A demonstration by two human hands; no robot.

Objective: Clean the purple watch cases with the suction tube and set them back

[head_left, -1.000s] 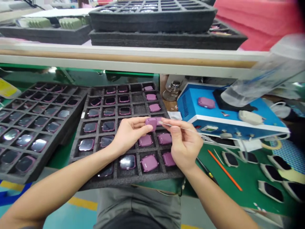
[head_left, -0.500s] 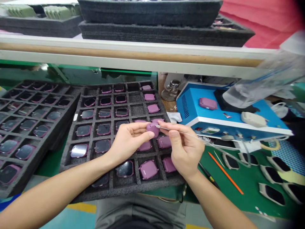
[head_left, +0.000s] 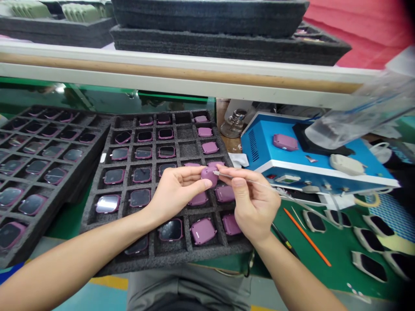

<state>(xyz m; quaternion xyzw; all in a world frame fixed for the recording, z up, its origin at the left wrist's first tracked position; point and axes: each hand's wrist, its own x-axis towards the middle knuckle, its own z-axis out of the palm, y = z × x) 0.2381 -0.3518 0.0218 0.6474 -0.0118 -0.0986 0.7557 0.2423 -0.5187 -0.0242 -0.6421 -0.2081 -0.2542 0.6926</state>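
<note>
Between the thumb and fingers of my left hand [head_left: 175,190] is a small purple watch case [head_left: 209,175], held above the black foam tray [head_left: 175,260]. My right hand [head_left: 254,201] pinches a thin pen-like tool [head_left: 227,175], from which a clear tube trails off to the right. Its pale tip touches or nearly touches the face of the case; I cannot tell which. Beneath my hands, the tray's compartments hold purple cases such as this one [head_left: 203,230] and dark-screened watch bodies [head_left: 140,198].
On the right stands a blue machine [head_left: 275,160] with a purple case [head_left: 285,142] and a beige case [head_left: 345,164] on top. An orange stick [head_left: 307,237] and several beige watches [head_left: 369,266] lie on the green mat. Another tray [head_left: 69,181] is at left; a shelf [head_left: 181,71] crosses above.
The whole view has shifted slightly. Both hands keep their grips, and the tool's tip stays at the watch case.
</note>
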